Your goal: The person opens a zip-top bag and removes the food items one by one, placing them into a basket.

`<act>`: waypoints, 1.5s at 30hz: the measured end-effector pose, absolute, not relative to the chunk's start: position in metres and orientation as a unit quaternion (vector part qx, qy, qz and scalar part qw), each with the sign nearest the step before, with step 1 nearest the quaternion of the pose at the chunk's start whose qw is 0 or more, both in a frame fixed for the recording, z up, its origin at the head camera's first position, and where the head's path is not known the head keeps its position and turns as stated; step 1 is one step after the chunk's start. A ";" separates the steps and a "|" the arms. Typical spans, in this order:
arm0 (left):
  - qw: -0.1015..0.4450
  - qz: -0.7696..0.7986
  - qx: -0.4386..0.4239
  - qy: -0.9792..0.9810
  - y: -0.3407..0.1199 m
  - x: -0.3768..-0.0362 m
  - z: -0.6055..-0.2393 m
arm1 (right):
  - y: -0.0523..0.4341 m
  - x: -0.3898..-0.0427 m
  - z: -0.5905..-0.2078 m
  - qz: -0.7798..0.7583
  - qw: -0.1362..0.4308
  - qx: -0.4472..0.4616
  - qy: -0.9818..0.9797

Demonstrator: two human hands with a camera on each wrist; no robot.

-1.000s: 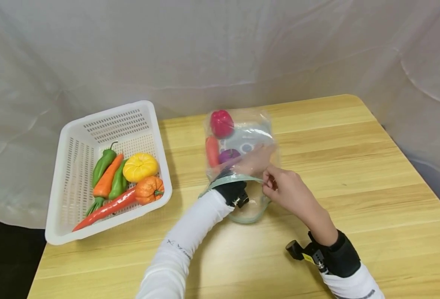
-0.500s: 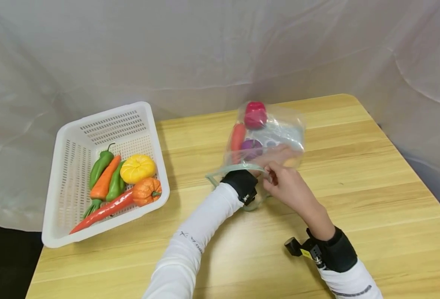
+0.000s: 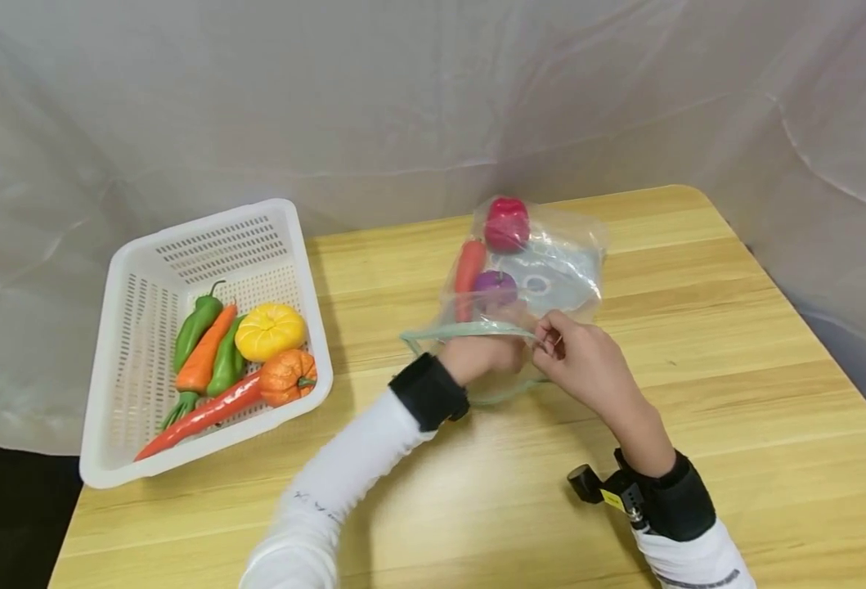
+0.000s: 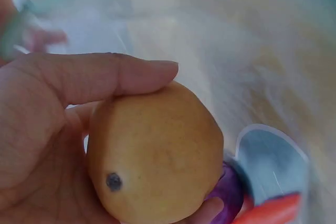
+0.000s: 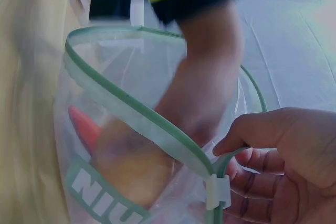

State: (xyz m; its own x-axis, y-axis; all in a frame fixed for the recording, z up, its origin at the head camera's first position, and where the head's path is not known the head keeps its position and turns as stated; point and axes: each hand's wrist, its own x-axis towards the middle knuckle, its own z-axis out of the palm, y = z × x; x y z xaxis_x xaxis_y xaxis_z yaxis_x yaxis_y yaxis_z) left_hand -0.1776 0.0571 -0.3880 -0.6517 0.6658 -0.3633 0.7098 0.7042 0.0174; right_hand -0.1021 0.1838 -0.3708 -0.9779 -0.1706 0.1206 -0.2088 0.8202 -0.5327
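The left hand point(image 4: 47, 145) sits in the mouth of the clear bag point(image 3: 550, 262) at mid-table, fingers curled round a yellow fruit point(image 4: 155, 156). Just right of it, the right hand point(image 3: 580, 368) pinches the bag's green rim point(image 5: 136, 111). The white basket point(image 3: 145, 270) of vegetables stands well apart at the left.

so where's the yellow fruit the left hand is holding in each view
Head: not visible, hidden behind the left hand in the bag's mouth.
Left wrist: yellow fruit at centre, in the fingers.
Right wrist: blurred yellowish shape at lower centre, through the plastic.
Shared landmark: the bag's green rim.
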 end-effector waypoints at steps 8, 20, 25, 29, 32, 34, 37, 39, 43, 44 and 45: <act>0.148 0.044 0.438 0.886 0.010 -0.127 -0.365 | 0.188 -0.099 -0.368 0.252 -0.001 0.128 -0.959; 0.025 0.198 0.502 0.841 -0.085 -0.076 -0.349 | 0.188 -0.095 -0.367 0.238 -0.029 0.149 -0.959; -0.151 0.266 0.411 0.859 -0.134 -0.074 -0.352 | 0.188 -0.094 -0.368 0.236 -0.018 0.154 -0.959; -0.233 0.278 0.272 0.891 -0.171 -0.085 -0.368 | 0.188 -0.094 -0.369 0.240 -0.006 0.152 -0.959; -0.254 0.281 0.187 0.906 -0.189 -0.094 -0.384 | 0.187 -0.095 -0.370 0.243 -0.001 0.150 -0.958; -0.253 0.281 0.149 0.914 -0.195 -0.099 -0.392 | 0.187 -0.095 -0.370 0.243 0.002 0.152 -0.958; -0.230 0.281 0.103 0.926 -0.196 -0.101 -0.396 | 0.187 -0.096 -0.370 0.238 0.002 0.154 -0.959; -0.210 0.278 0.089 0.933 -0.196 -0.100 -0.396 | 0.187 -0.097 -0.371 0.236 0.002 0.154 -0.959; -0.149 0.281 0.061 0.946 -0.198 -0.099 -0.393 | 0.187 -0.098 -0.371 0.239 0.000 0.150 -0.959; -0.130 0.280 0.055 0.949 -0.198 -0.099 -0.393 | 0.187 -0.098 -0.371 0.241 0.001 0.150 -0.959; -0.113 0.279 0.050 0.952 -0.199 -0.100 -0.392 | 0.187 -0.098 -0.370 0.242 0.002 0.148 -0.959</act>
